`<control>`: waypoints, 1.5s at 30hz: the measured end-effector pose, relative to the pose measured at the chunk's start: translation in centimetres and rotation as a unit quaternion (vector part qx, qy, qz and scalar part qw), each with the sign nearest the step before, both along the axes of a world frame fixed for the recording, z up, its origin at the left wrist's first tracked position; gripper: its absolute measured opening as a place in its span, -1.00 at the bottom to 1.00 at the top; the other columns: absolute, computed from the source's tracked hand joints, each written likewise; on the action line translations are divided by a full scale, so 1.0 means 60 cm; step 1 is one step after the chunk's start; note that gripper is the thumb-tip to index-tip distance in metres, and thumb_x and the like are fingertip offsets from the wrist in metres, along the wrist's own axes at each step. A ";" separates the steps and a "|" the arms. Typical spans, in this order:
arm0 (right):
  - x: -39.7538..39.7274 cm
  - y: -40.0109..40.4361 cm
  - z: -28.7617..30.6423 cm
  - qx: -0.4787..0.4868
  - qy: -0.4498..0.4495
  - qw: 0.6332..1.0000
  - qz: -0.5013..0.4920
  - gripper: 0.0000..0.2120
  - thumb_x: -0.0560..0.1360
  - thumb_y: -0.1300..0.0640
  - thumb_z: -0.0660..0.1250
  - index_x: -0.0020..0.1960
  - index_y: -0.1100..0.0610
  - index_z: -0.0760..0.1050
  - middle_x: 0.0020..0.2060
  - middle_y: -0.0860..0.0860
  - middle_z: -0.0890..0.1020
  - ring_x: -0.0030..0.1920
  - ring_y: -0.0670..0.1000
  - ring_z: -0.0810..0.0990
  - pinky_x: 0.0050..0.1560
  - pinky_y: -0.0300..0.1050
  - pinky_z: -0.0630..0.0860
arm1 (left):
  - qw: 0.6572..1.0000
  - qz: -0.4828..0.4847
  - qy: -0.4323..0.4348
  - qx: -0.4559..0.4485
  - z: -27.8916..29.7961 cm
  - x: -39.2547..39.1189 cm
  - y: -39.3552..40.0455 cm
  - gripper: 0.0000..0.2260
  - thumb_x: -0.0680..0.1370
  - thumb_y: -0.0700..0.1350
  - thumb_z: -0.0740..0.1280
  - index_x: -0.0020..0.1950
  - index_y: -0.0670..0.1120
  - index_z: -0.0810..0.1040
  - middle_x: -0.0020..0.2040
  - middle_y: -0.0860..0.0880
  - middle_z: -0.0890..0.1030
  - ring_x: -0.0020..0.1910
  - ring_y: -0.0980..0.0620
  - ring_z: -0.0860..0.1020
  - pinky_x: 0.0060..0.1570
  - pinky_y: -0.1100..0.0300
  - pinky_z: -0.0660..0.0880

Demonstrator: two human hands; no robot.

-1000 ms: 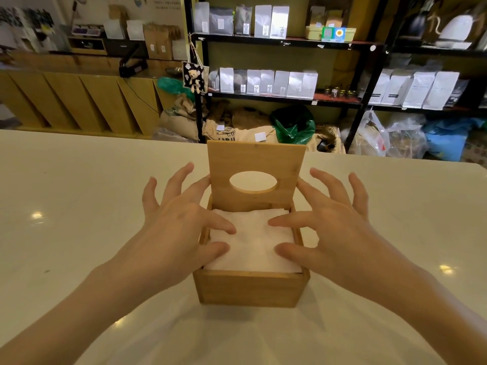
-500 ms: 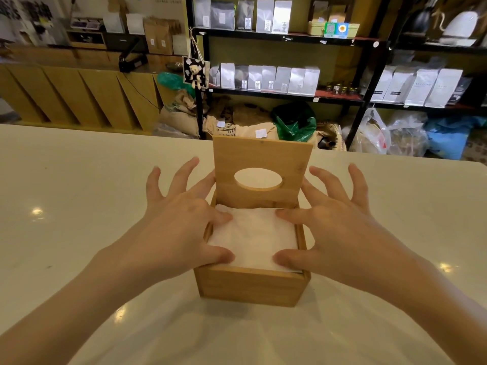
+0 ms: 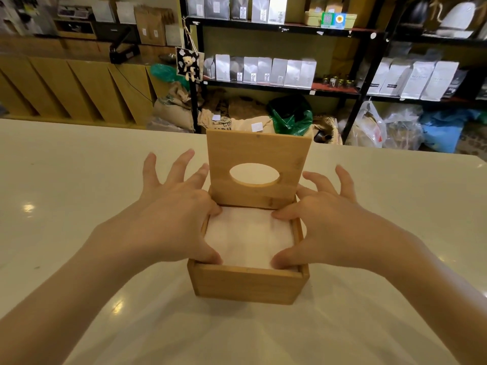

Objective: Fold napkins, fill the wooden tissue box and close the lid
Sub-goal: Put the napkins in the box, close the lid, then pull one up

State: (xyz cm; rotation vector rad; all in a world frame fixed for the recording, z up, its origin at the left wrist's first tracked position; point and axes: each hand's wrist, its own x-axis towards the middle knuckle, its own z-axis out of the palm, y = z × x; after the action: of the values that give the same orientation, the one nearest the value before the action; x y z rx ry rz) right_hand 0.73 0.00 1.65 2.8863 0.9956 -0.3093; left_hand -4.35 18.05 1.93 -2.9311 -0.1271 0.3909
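Note:
A square wooden tissue box (image 3: 247,284) stands on the white table in front of me. Its lid (image 3: 257,154), with an oval hole, is hinged at the far side and stands upright. White folded napkins (image 3: 249,239) lie flat inside, below the rim. My left hand (image 3: 168,212) rests on the box's left side, thumb and forefinger tips pressing the napkins' left edge. My right hand (image 3: 332,222) mirrors it on the right side, thumb and forefinger on the napkins' right edge. Both hands have fingers spread and grip nothing.
The white table (image 3: 66,206) stretches wide to both sides and ends at a far edge behind the box. Beyond it stand black shelves (image 3: 276,85) of silver and white bags, sacks on the floor and a wooden counter (image 3: 79,90).
Both hands slid outward toward the box's side walls and pushed the napkins lower into the box. The lid has stayed upright.

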 end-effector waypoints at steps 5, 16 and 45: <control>0.007 0.001 -0.001 -0.024 0.013 1.000 0.000 -0.29 0.26 -0.37 0.32 0.35 -0.15 0.34 0.44 0.02 0.24 0.50 0.15 -0.17 0.32 0.29 -0.48 | 0.999 -0.016 0.024 0.014 0.001 0.014 -0.004 -0.32 0.28 0.33 0.37 0.35 0.19 0.36 0.55 -0.01 0.00 0.47 -0.15 -0.36 0.29 -0.37 -0.38; 0.001 0.001 0.020 -0.007 0.048 0.999 -0.019 -0.44 0.31 -0.28 0.35 0.25 -0.07 0.45 0.22 -0.04 0.51 0.41 0.09 0.20 0.39 0.24 -0.35 | 1.000 -0.005 0.022 -0.019 0.005 0.007 -0.007 -0.54 0.38 0.20 0.36 0.26 0.17 0.46 0.52 -0.03 0.10 0.51 -0.13 -0.20 0.38 -0.27 -0.29; -0.015 0.006 -0.022 0.181 0.010 0.978 -0.100 -0.82 0.33 -0.11 0.42 -0.09 -0.13 0.57 -0.04 -0.12 0.43 0.12 -0.01 0.42 0.29 0.15 0.30 | 0.989 0.041 -0.026 -0.141 -0.011 -0.005 -0.014 -0.55 0.35 0.19 0.40 0.23 0.25 0.44 0.51 0.00 0.14 0.52 -0.11 -0.10 0.38 -0.37 -0.03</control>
State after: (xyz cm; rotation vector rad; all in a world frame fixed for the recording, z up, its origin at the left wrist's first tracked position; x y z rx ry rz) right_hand -0.17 0.39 0.35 3.3287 0.8410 -0.1835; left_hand -4.65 17.21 1.30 -3.2244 -0.2155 0.3707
